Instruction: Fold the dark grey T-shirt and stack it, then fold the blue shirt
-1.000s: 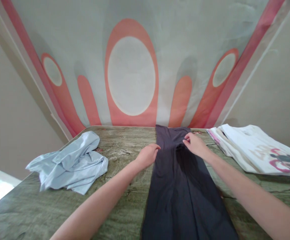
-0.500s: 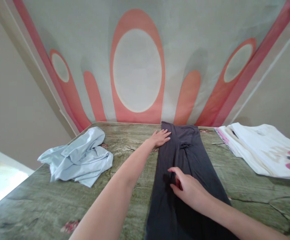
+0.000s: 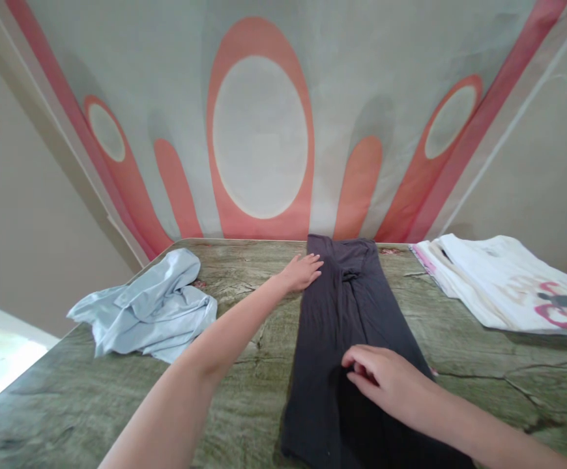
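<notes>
A pair of dark grey trousers [image 3: 322, 345] lies lengthwise on the table, its waistband toward the wall and its lower part toward me. My left hand [image 3: 303, 272] rests flat, fingers spread, on the upper left edge of the trousers. Over the lower half hovers my right hand [image 3: 386, 381], fingers loosely curled, with a small gap between thumb and forefinger. Nothing shows in its grasp, and a dark shadow falls on the cloth below it.
A crumpled pale blue garment [image 3: 149, 309] lies at the left of the wood-patterned table [image 3: 244, 397]. At the right is a stack of folded white shirts [image 3: 503, 280], the top one printed. A wall hanging [image 3: 264, 137] with coral ovals rises behind the table.
My right hand has moved slightly toward me and its thumb and forefinger have come closer together. The left hand stays on the trousers' upper edge. The view has shifted a little to the right.
</notes>
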### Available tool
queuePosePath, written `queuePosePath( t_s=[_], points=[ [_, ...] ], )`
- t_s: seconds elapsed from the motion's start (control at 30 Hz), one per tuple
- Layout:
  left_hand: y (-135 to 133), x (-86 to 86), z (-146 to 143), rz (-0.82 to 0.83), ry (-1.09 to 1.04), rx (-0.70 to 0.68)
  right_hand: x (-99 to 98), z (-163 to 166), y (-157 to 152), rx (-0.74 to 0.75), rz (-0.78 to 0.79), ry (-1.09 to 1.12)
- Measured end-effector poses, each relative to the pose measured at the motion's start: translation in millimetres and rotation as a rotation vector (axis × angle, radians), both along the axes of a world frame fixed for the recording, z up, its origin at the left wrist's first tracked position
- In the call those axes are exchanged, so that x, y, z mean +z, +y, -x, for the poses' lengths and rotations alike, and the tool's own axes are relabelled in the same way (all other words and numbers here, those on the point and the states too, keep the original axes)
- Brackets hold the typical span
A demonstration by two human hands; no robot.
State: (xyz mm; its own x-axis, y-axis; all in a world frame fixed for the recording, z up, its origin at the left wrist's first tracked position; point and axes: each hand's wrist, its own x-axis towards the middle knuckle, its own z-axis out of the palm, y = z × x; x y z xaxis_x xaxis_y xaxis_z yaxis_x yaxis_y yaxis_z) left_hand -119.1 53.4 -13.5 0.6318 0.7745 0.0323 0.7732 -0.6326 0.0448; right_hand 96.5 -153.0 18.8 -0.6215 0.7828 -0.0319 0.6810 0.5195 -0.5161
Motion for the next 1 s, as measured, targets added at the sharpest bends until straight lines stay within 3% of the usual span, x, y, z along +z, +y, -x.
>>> queuePosePath(
  t_s=[0.17,0.27,0.37,0.67,1.0],
  points=[
    [-41.1,-1.5,13.6,0.067,-0.002,-0.034,6.7,13.4,-17.4,0.331,-0.293,-0.083],
    [-51.7,-5.9,16.4,0.058,-0.021,-0.024,-1.4,25.4,-22.3,0.503,-0.523,-0.132],
    [-54.9,-9.4,16.3,0.013,-0.034,-0.013,-8.7,29.9,-24.1,0.628,-0.651,-0.11],
    [-55.7,-9.5,15.3,0.016,-0.024,-0.005,9.8,3.2,-34.0,0.524,-0.625,0.063],
    [-58.9,-5.0,14.1,0.031,-0.07,0.044,-13.3,-12.5,-41.5,0.497,-0.535,-0.062]
  ],
)
